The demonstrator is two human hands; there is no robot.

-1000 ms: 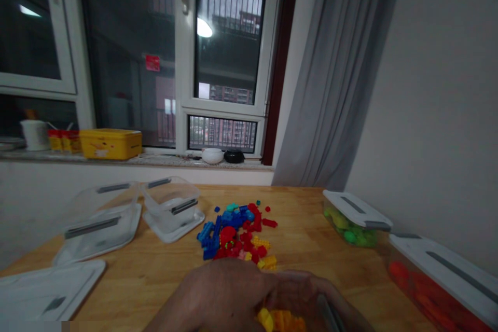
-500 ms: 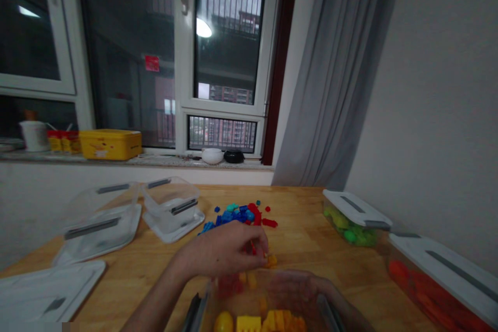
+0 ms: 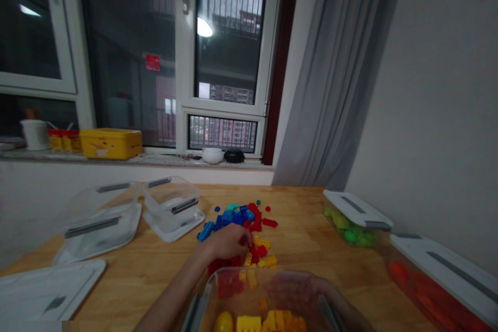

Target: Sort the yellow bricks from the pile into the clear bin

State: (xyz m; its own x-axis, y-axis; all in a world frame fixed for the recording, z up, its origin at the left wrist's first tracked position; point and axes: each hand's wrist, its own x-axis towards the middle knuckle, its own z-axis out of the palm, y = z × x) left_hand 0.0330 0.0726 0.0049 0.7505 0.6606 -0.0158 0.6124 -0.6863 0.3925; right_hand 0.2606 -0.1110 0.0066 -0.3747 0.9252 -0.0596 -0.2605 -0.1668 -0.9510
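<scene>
My left hand (image 3: 227, 243) is down in a loose pile of plastic building bricks (image 3: 237, 216), its fingers curled among red and yellow pieces. Whether it holds a brick is hidden. The bricks are mostly blue, red and yellow. Nearest me stands a transparent plastic box (image 3: 249, 276) holding red and yellow bricks and a round yellow piece (image 3: 223, 322). My right hand (image 3: 291, 289) shows through the box wall, gripping the box at its far right side.
Two open transparent boxes (image 3: 169, 202) stand on their lids at left on the wooden table (image 3: 299, 212), and a white lid (image 3: 46, 288) lies nearby. Lidded boxes of green pieces (image 3: 350, 223) and red-orange pieces (image 3: 436, 282) stand at right against the wall.
My left hand has moved from over the near box forward into the brick pile. The right hand and the box have stayed about where they were.
</scene>
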